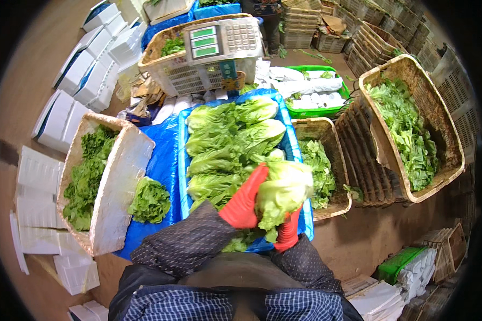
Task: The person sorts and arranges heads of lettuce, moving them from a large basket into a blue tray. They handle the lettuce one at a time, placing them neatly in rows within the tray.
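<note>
My left hand, in a red glove, lies against the left side of a pale green lettuce head. My right hand, also red-gloved, grips the lettuce from below on its right side; leaves hide part of its fingers. Both hands are over the near end of a blue-lined crate, where several long lettuce heads lie in two columns. A separate leafy lettuce rests on blue plastic sheeting left of the crate.
At left stands a foam box with greens. A scale display and a plastic basket are beyond the crate. To the right are a basket of leaves, a larger basket on a stack, and a green crate. A person stands beyond.
</note>
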Available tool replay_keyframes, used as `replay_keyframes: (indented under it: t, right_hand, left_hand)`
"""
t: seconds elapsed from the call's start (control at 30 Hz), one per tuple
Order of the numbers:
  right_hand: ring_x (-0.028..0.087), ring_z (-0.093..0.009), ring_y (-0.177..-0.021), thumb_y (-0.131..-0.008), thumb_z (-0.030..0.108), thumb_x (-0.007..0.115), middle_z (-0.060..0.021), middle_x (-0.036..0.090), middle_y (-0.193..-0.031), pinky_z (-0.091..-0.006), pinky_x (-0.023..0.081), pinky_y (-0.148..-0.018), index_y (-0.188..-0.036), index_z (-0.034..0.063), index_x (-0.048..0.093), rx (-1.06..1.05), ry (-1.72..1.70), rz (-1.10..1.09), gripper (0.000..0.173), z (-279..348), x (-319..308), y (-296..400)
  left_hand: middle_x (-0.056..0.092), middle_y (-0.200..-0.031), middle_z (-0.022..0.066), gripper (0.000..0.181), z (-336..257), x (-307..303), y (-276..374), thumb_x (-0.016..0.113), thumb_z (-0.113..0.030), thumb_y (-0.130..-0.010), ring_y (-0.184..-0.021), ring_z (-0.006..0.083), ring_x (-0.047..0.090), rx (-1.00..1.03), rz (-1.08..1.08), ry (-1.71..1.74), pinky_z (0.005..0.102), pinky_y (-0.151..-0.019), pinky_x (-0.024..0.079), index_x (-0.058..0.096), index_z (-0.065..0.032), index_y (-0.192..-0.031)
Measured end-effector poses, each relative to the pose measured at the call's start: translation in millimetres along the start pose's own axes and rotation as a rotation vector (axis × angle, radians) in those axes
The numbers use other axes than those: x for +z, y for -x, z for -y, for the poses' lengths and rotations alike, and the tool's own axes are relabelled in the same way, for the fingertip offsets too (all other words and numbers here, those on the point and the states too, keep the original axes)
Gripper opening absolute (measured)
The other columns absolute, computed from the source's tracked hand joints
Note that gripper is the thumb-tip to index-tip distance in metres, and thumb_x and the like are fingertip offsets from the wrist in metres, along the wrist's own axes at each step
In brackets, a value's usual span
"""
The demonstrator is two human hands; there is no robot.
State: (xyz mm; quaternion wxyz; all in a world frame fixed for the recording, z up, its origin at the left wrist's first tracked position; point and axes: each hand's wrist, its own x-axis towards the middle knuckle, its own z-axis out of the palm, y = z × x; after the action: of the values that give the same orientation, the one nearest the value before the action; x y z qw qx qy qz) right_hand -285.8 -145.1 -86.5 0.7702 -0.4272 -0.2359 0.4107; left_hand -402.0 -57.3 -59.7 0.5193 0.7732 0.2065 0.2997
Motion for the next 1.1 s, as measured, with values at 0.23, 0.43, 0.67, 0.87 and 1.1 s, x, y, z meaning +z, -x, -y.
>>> replay_keyframes:
  t: [0.23,0.43,0.67,0.87,1.1]
  right_hand:
    - [0.043,-0.025,-0.128,-0.081,0.019,0.075,-0.0134,0.042,-0.14,-0.0365,0.034,-0.107,-0.145,0.0008,0.024,0.145,0.619,0.211,0.084,7.1,-89.8,-42.5]
    - [0.041,-0.024,-0.133,-0.085,0.006,0.067,-0.0155,0.042,-0.144,-0.0346,0.035,-0.108,-0.144,0.002,0.034,0.663,0.264,0.17,0.068,-24.3,-131.7,-30.9]
    - [0.048,-0.021,-0.127,-0.091,0.001,0.056,-0.0142,0.049,-0.137,-0.0322,0.038,-0.105,-0.141,-0.0003,0.038,0.653,0.196,0.261,0.053,-15.8,-138.5,-38.7]
    - [0.061,-0.016,-0.102,-0.093,0.006,0.055,-0.0138,0.065,-0.112,-0.0259,0.046,-0.089,-0.128,-0.0022,0.053,0.464,0.355,0.307,0.036,-32.7,-67.2,-98.5]
    - [0.062,-0.02,-0.097,-0.089,0.014,0.06,-0.0096,0.065,-0.108,-0.0319,0.049,-0.083,-0.117,-0.0007,0.061,0.439,0.425,0.171,0.032,-145.2,-120.6,-181.8]
  left_hand:
    - [0.045,-0.141,0.0132,0.097,56.6,-19.5,-108.0,0.08,-0.023,-0.075,-0.129,0.0211,0.045,-0.024,0.455,-0.241,0.0354,-0.107,0.036,0.019,-0.0062,-0.149]
    - [0.047,-0.141,0.0147,0.089,148.5,-43.9,-143.1,0.081,-0.023,-0.072,-0.132,0.0233,0.043,-0.252,0.703,-0.082,0.0372,-0.108,0.035,0.032,-0.0079,-0.145]
    - [0.055,-0.124,0.0147,0.083,158.8,-15.9,-124.1,0.061,-0.004,-0.074,-0.102,0.0363,0.06,-0.424,0.2,-0.974,0.0472,-0.083,0.051,0.029,-0.0262,-0.147]
    - [0.049,-0.135,0.02,0.045,146.5,-24.3,-146.8,0.033,-0.031,-0.101,-0.119,0.0372,0.052,-0.514,0.298,-0.405,0.0413,-0.102,0.04,0.04,-0.0111,-0.141]
    - [0.052,-0.13,0.0132,0.084,70.3,-34.6,-94.5,0.081,-0.036,-0.063,-0.124,0.0331,0.045,0.196,0.247,-0.466,0.0503,-0.099,0.039,0.046,-0.01,-0.135]
